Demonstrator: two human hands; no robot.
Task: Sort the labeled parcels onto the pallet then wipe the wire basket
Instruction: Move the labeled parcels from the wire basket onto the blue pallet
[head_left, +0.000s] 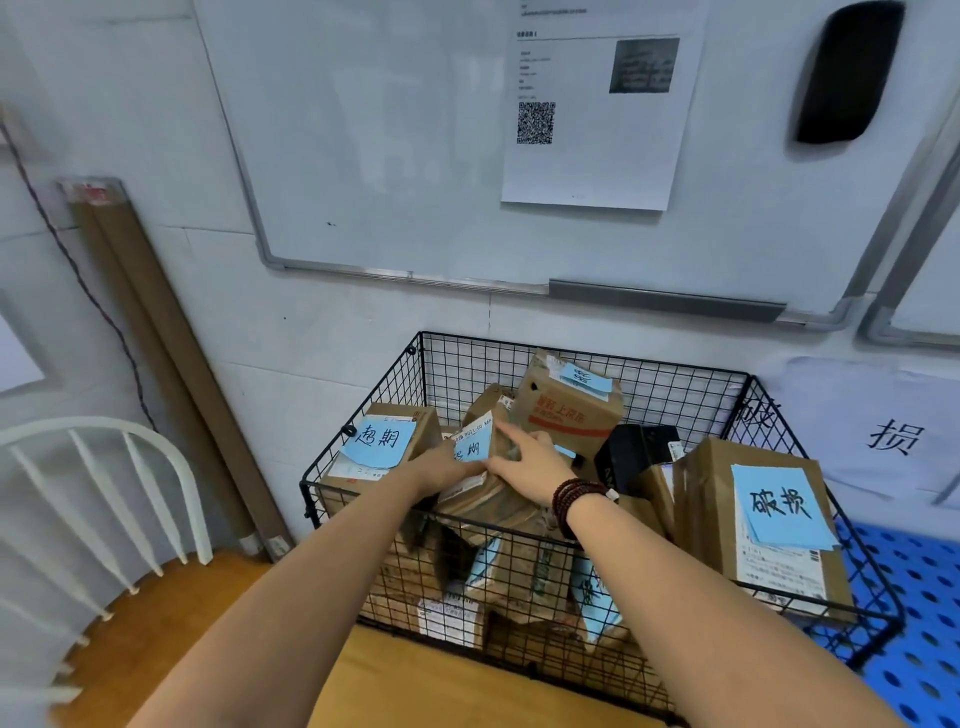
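Two bare arms reach in from the near edge and cross the near rim of the wire basket (675, 400). The left grip (447, 467) is at the left side of the middle parcel (483, 499). Its fingers are tucked behind the blue note, so I cannot tell if it holds or only touches. The right grip (527, 460) lies open on top of the same parcel, fingers spread, with a bead bracelet (576, 499) on the wrist. I think both are used because this parcel leans on the heap and could slide.

The basket is full. A left parcel (421, 421), a far parcel (566, 410), a black box (628, 452) and a big right parcel (711, 499) crowd round the middle one. The blue pallet (919, 597) lies just right of the basket, and no parcel shows on the part in view. So sorting looks hardly begun, and wiping must wait.

Wire walls stand on every side, so the parcel has to go up first, then right. The big right parcel pokes above the rim there, so it needs a high lift. Above the heap there is open room.
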